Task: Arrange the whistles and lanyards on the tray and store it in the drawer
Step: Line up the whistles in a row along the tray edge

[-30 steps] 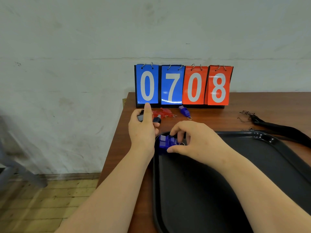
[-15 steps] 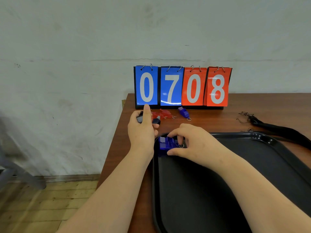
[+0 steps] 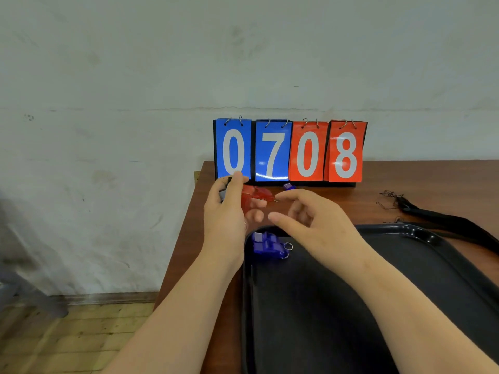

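blue whistles [image 3: 268, 245]: 2, tray [image 3: 415, 233] far-left corner | red whistle [image 3: 255, 195]: left hand [image 3: 229, 211]

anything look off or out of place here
Nothing damaged or spilled. The black lanyard and a blue whistle by the scoreboard are not on the tray yet; two blue whistles sit in its corner. The left hand holds a red whistle.

Sports storeroom, flip scoreboard [image 3: 290, 151], whistles, bare wall [image 3: 243, 49]
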`<action>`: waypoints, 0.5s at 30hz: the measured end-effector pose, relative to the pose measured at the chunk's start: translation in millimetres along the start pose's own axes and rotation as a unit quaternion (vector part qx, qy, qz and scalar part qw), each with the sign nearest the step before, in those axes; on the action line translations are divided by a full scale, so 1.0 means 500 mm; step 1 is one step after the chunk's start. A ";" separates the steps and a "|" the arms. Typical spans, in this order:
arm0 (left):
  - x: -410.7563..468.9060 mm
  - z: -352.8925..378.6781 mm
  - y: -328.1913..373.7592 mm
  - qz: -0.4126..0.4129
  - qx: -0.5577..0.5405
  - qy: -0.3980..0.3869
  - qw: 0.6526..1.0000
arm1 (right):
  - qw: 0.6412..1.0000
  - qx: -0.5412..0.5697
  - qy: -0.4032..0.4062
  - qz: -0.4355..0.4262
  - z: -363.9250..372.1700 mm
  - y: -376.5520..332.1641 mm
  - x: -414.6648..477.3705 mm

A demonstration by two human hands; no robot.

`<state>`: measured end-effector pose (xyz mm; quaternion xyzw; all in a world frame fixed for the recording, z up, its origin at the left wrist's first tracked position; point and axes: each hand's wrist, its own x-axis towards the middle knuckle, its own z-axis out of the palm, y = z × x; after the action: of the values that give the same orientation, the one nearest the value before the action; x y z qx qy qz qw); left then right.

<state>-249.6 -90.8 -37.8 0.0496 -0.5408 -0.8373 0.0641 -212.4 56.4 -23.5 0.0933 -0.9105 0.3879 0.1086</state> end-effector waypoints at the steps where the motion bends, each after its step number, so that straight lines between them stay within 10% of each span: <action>1: -0.002 0.002 0.001 -0.014 0.002 -0.017 1.000 | 0.999 0.027 0.016 0.011 -0.001 -0.004 0.000; 15: -0.022 0.015 0.012 0.038 0.029 -0.074 0.996 | 0.954 0.283 0.055 0.088 -0.014 -0.037 -0.010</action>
<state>-239.5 -84.9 -29.1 -0.0310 -0.5696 -0.8195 0.0545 -202.1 49.2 -7.5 0.0182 -0.7608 0.6420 0.0930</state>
